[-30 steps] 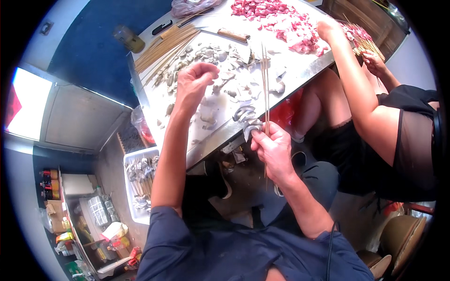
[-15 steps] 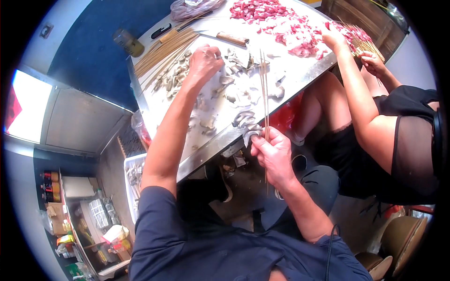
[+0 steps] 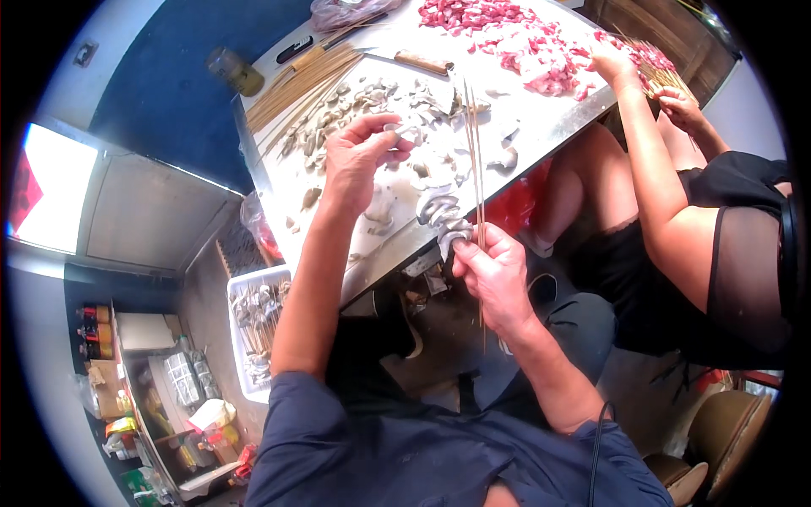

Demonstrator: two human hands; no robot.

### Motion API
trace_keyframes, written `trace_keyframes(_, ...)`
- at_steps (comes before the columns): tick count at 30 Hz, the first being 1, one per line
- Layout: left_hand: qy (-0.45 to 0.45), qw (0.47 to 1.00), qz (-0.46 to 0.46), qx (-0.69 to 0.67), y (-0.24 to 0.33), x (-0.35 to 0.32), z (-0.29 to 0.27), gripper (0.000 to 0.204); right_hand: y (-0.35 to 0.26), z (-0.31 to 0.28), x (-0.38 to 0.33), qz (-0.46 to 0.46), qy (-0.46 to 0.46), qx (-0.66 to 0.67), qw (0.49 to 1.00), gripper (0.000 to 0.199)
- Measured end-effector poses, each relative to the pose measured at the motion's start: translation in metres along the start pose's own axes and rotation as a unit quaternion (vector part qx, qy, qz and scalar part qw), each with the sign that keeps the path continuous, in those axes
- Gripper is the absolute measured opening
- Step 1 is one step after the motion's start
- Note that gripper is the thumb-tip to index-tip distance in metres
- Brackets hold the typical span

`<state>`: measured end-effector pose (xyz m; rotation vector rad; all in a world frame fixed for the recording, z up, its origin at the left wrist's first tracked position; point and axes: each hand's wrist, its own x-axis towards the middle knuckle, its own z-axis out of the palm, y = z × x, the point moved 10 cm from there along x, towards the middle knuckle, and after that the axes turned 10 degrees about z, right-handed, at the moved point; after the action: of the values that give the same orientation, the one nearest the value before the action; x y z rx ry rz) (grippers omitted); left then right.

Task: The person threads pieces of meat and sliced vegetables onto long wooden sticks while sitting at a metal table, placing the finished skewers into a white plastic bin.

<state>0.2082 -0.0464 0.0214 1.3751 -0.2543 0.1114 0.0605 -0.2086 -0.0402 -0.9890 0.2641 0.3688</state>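
My right hand (image 3: 497,283), near the table's front edge, is closed around several thin bamboo skewers (image 3: 475,160) that point up and away. Grey-and-white mushroom pieces (image 3: 444,218), probably oyster mushroom, are bunched at its thumb and look threaded on a skewer whose tip I cannot make out. Over the table, my left hand (image 3: 355,159) pinches a single pale mushroom piece (image 3: 405,133) between thumb and fingers. Loose mushroom pieces (image 3: 314,135) lie spread on the white tabletop (image 3: 334,245) under and beyond that hand.
Bare skewers (image 3: 300,89) lie at the far left beside a wooden-handled knife (image 3: 422,62). Cut red meat (image 3: 515,51) covers the far right. A co-worker's hands (image 3: 615,66) hold meat skewers there. A white tray (image 3: 245,372) of filled skewers stands low at left.
My left hand has drawn back toward me from the mushroom pile, and a pale piece now shows in its fingers. The right hand with the skewers has hardly moved.
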Motion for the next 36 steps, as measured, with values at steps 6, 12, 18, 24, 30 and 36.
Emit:
trace_keyframes(6, -0.012, 0.996, -0.021, -0.090, 0.002, -0.017, 0.018, 0.012, 0.000, -0.001, 0.001, -0.002, 0.005, 0.000, 1.000, 0.005)
trace_keyframes(12, -0.019, 0.989, -0.028, -0.143, 0.000, -0.023, 0.029, 0.005, 0.000, 0.000, 0.000, -0.001, 0.008, -0.003, 1.000, 0.005)
trace_keyframes(18, 0.001, 0.992, -0.019, -0.126, -0.002, -0.027, 0.032, 0.006, -0.001, 0.000, 0.000, -0.003, 0.012, -0.005, 1.000, 0.005)
trace_keyframes(24, -0.010, 0.997, 0.017, -0.070, 0.009, -0.027, 0.032, 0.008, -0.001, 0.000, 0.000, -0.011, 0.005, -0.005, 1.000, 0.006)
trace_keyframes(30, -0.022, 0.998, 0.001, -0.058, 0.000, -0.034, 0.034, 0.010, 0.000, -0.001, -0.001, -0.009, 0.017, -0.013, 1.000, 0.006)
trace_keyframes(36, -0.011, 0.994, -0.074, -0.080, -0.016, -0.050, 0.044, 0.013, -0.001, -0.010, 0.002, -0.004, 0.025, 0.008, 1.000, 0.005)
